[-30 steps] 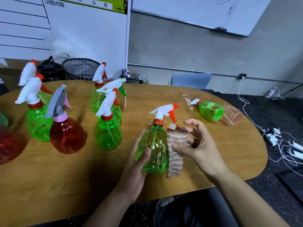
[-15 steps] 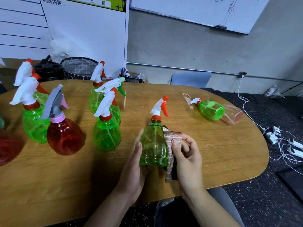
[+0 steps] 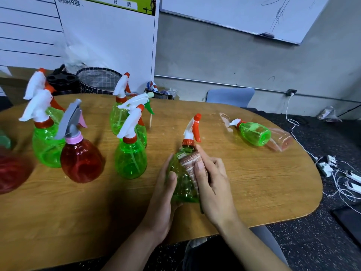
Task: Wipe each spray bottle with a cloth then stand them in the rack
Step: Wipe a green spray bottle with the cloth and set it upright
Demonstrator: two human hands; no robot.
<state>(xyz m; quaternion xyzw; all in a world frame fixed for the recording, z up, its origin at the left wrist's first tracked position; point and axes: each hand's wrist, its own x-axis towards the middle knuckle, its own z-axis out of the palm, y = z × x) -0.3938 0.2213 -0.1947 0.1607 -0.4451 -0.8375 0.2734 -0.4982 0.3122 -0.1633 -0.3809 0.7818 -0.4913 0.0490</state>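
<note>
A green spray bottle (image 3: 184,184) with a white and orange trigger stands upright near the table's front edge. My left hand (image 3: 165,189) grips its left side, thumb across the front. My right hand (image 3: 212,182) presses a brown patterned cloth (image 3: 190,163) against the bottle's upper right side, fingers curled around the cloth. Several more green bottles stand to the left, the closest one (image 3: 130,156) beside a red bottle (image 3: 81,159) with a grey trigger. Another green bottle (image 3: 254,133) lies on its side at the far right.
The oval wooden table (image 3: 263,188) has a clear pinkish bottle (image 3: 281,139) lying at its right edge. A mesh basket (image 3: 95,80) and a black holder (image 3: 60,80) sit behind the table at the back left. Cables and power strips (image 3: 332,167) lie on the floor to the right.
My right hand has brought the cloth from beside the bottle up onto its upper body. The bottle's trigger has turned from pointing right to pointing away. My left hand keeps its grip.
</note>
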